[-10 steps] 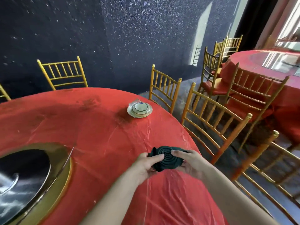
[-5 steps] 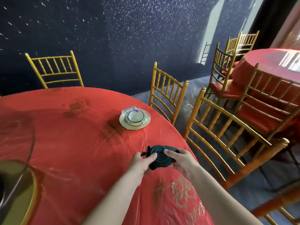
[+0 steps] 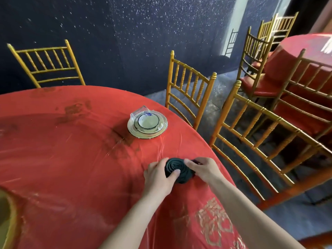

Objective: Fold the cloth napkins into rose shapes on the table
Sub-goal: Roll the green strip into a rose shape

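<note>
A dark green cloth napkin, rolled into a tight spiral, sits near the right edge of the round table with the red cover. My left hand grips its left side, thumb lying across the near part of the spiral. My right hand holds the right side, fingers curled over the top and far edge. The napkin's right part is hidden under my right fingers. Whether it rests on the table or is lifted slightly, I cannot tell.
A plastic-wrapped plate and bowl set stands farther out on the table. Gold chairs ring the table edge, with one close on the right. A gold-rimmed turntable shows at the lower left. Another red table is at the back right.
The view has shifted, so the turntable slid mostly out at the left. Both hands carried the rolled napkin a little farther onto the table, toward the plate set.
</note>
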Demonstrator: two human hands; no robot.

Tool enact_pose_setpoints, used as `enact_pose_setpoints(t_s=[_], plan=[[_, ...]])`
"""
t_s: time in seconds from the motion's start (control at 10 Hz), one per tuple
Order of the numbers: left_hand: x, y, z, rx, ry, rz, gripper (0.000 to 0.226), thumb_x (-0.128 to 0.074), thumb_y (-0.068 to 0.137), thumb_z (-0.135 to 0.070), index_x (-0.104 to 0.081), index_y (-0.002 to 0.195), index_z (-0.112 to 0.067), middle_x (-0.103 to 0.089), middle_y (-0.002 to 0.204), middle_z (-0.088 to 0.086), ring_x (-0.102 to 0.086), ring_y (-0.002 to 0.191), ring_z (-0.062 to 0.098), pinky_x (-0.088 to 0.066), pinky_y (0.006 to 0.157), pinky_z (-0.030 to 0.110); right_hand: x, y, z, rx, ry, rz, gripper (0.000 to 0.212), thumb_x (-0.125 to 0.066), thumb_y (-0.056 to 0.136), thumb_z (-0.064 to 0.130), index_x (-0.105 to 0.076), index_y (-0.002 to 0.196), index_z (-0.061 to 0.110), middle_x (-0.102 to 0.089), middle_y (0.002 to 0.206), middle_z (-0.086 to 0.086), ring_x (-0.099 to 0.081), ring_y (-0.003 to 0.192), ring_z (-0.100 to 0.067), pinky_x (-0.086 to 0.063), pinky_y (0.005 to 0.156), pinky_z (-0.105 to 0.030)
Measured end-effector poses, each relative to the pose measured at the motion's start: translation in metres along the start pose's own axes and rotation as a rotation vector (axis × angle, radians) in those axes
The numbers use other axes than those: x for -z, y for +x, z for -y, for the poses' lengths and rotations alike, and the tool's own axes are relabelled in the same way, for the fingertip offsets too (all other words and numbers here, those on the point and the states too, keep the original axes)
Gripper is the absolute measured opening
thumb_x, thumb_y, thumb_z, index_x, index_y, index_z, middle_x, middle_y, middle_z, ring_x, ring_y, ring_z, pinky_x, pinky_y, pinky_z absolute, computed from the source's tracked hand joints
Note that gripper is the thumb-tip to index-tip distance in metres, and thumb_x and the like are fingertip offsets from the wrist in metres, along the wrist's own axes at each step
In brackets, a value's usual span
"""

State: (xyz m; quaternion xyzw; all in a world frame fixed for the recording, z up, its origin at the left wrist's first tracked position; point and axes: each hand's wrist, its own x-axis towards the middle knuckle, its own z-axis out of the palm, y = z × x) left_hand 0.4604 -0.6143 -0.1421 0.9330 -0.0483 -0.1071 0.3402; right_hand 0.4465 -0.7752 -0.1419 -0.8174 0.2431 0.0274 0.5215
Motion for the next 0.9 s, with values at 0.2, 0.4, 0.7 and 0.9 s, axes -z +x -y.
enact_pose_setpoints(t_s=[0.2,0.4,0.7,0.9], plan=[[0.001,-0.002,0.001,0.067,0.108,0.030,0.059,-0.053,0.084,-0.059,-0.054,0.125,-0.016,-0.044,0.134,0.005,-0.037,0.126,0.026,-0.024,0.104,0.029,0.003,-0.003,-0.007,0.115,-0.288,-0.198,0.013,-0.063,0.086,0.024,-0.063,0.074,0.019,-0.064,0.077,0.000,-0.061,0.077,-0.022,-0.046,0.064,-0.030],[0.007,-0.009,-0.007,0.094,0.320,0.011,0.070,-0.043,0.084,-0.069,-0.057,0.117,-0.009,-0.042,0.135,0.008,-0.038,0.122,0.029,-0.024,0.105,0.033,-0.006,-0.008,-0.012,0.205,-0.637,-0.218,0.011,-0.046,0.089,0.018,-0.057,0.091,0.015,-0.058,0.089,-0.002,-0.056,0.084,-0.027,-0.043,0.061,-0.033],[0.021,-0.035,-0.021,0.146,0.336,0.147,0.081,-0.047,0.086,-0.064,-0.040,0.133,0.001,-0.023,0.151,0.020,-0.021,0.139,0.033,-0.018,0.112,0.034,0.005,-0.018,-0.019,0.199,-0.551,-0.234,0.024,-0.051,0.091,0.040,-0.055,0.101,0.018,-0.060,0.094,0.000,-0.058,0.087,-0.022,-0.047,0.062,-0.032],[0.042,-0.087,-0.017,0.061,0.293,0.132,0.084,-0.045,0.091,-0.057,-0.014,0.149,-0.004,0.000,0.158,0.015,-0.005,0.145,0.026,-0.007,0.114,0.029,0.026,-0.058,-0.038,0.271,-0.474,-0.220,0.015,-0.057,0.089,0.034,-0.058,0.098,0.022,-0.063,0.093,0.003,-0.060,0.082,-0.017,-0.048,0.066,-0.031]])
